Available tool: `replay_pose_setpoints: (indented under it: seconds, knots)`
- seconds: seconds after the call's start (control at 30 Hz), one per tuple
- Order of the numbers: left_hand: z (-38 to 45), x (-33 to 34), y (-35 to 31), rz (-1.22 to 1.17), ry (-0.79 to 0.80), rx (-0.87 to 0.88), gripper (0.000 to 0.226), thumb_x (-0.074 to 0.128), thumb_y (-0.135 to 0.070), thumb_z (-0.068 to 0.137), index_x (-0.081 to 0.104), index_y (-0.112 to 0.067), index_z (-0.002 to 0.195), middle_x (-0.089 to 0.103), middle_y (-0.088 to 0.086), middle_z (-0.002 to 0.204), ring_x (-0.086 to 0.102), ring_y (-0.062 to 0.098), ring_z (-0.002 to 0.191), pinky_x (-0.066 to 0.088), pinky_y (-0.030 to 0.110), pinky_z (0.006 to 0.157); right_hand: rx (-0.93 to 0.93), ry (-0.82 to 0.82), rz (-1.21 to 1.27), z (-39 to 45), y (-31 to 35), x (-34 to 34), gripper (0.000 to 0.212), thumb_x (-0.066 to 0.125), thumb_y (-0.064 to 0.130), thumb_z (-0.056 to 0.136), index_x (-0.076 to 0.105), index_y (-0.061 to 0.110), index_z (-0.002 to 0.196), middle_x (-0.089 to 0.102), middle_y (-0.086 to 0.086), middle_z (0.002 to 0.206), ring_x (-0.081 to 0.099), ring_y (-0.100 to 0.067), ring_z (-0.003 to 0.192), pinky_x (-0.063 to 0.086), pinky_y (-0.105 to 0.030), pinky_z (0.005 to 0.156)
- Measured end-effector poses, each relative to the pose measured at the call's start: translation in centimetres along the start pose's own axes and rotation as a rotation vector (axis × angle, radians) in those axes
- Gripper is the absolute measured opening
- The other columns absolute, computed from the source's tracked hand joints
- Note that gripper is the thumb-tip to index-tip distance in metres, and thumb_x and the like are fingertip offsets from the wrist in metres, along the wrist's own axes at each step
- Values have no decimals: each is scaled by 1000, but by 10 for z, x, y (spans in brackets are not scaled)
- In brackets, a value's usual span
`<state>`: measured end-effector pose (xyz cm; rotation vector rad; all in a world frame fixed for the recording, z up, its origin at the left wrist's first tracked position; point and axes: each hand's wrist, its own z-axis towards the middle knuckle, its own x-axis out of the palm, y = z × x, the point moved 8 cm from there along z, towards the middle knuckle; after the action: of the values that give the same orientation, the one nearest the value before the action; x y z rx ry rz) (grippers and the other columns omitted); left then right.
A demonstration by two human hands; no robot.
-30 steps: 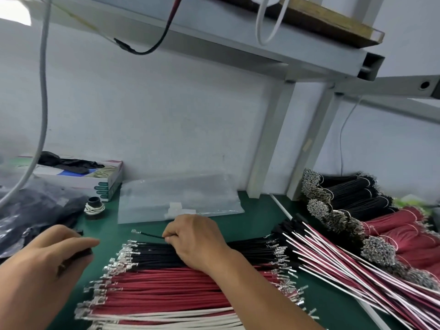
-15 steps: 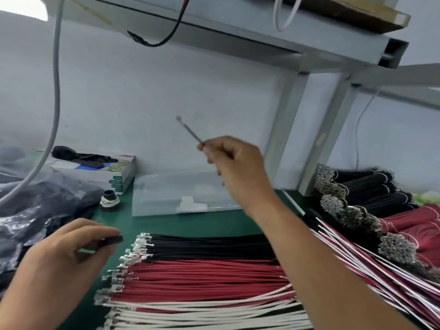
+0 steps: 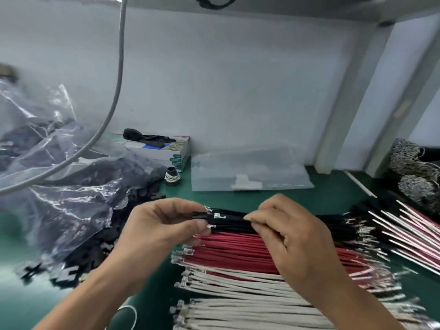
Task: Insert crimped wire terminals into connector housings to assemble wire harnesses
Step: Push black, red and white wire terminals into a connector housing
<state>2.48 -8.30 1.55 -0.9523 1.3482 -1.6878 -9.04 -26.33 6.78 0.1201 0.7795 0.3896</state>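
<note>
My left hand [image 3: 159, 225] pinches a small black connector housing [image 3: 199, 215] between thumb and fingers. My right hand [image 3: 292, 236] pinches a black wire [image 3: 232, 217] and holds it level, its metal terminal [image 3: 219, 216] pointing at the housing's right end and almost touching it. Both hands hover above rows of cut wires laid flat on the green mat: black wires [image 3: 285, 222] at the back, red wires [image 3: 233, 248] in the middle, white wires [image 3: 238, 296] nearest me. All carry crimped terminals on their left ends.
A clear plastic bag of black housings [image 3: 78, 203] spills over the left side. A flat clear bag [image 3: 250, 172] lies by the wall, next to a small cardboard box [image 3: 162, 148] and a black cap [image 3: 172, 175]. Bundled wires [image 3: 404, 225] sit at the right. A grey cable [image 3: 119, 75] hangs down.
My right hand lifted one black wire off the pile, raised it, then brought it down level with the housing. My left hand rose toward the centre. The camera tilted down and left.
</note>
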Motion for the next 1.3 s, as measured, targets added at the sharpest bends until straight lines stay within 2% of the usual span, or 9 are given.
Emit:
replay_pose_setpoints:
  seconds: [0.13, 0.3, 0.63, 0.73, 0.83, 0.93, 1.1, 1.23, 1.3]
  knots:
    - [-4, 4, 2, -3, 24, -41, 26, 85, -10, 65, 81, -11, 90, 78, 22, 85, 78, 30, 79, 62, 27, 65, 41, 23, 50, -4, -3, 4, 17, 62, 21, 93, 76, 24, 102, 57, 16, 90, 58, -6, 77, 44, -14, 66]
    - [-5, 7, 3, -6, 31, -57, 28, 85, -9, 63, 82, -11, 91, 79, 20, 88, 78, 30, 81, 62, 26, 66, 63, 2, 122, -4, -4, 2, 12, 65, 26, 92, 76, 26, 97, 57, 18, 86, 60, -9, 74, 48, -21, 62]
    - [-9, 13, 0, 2, 48, -45, 28, 86, -10, 63, 82, -11, 91, 79, 19, 86, 79, 28, 80, 61, 23, 66, -48, 47, -82, -5, 5, 6, 19, 55, 29, 99, 73, 23, 96, 58, 14, 86, 56, -3, 73, 52, -26, 57]
    - [-10, 15, 2, -14, 84, -72, 30, 86, -11, 63, 82, -10, 92, 78, 21, 88, 79, 30, 82, 62, 25, 67, -70, 80, -80, -4, 9, 8, 20, 54, 28, 99, 73, 21, 96, 60, 13, 86, 58, -5, 73, 52, -27, 58]
    - [-10, 14, 3, -13, 107, -83, 30, 86, -13, 64, 82, -10, 94, 78, 22, 88, 79, 31, 83, 62, 26, 69, -12, 123, 19, -4, 5, 12, 21, 52, 31, 100, 71, 25, 95, 58, 17, 86, 57, -3, 74, 51, -27, 62]
    - [-11, 13, 1, 32, 104, -49, 29, 87, -15, 64, 83, -14, 93, 78, 20, 85, 78, 30, 80, 62, 26, 69, 46, 141, 66, -6, 2, 17, 18, 53, 30, 98, 70, 27, 95, 56, 18, 87, 56, -4, 74, 50, -28, 64]
    - [-13, 16, -3, 158, 103, 49, 24, 84, -8, 68, 84, -20, 90, 80, 11, 82, 79, 25, 76, 60, 21, 71, -5, 156, -59, -6, 15, 27, 15, 53, 24, 99, 67, 22, 94, 55, 12, 86, 55, -9, 71, 50, -34, 57]
    - [-12, 15, -3, 127, 64, 25, 26, 85, -14, 64, 84, -19, 89, 79, 14, 79, 76, 21, 70, 61, 21, 67, 50, 127, 40, -4, 6, 25, 16, 56, 34, 97, 70, 26, 94, 57, 15, 85, 55, -5, 72, 50, -28, 60]
    - [-12, 15, -1, 119, 59, 6, 28, 86, -17, 61, 84, -19, 89, 78, 16, 78, 76, 24, 69, 62, 24, 67, 41, 112, 57, -3, 7, 24, 17, 58, 34, 96, 71, 24, 91, 57, 15, 84, 55, -5, 72, 49, -27, 61]
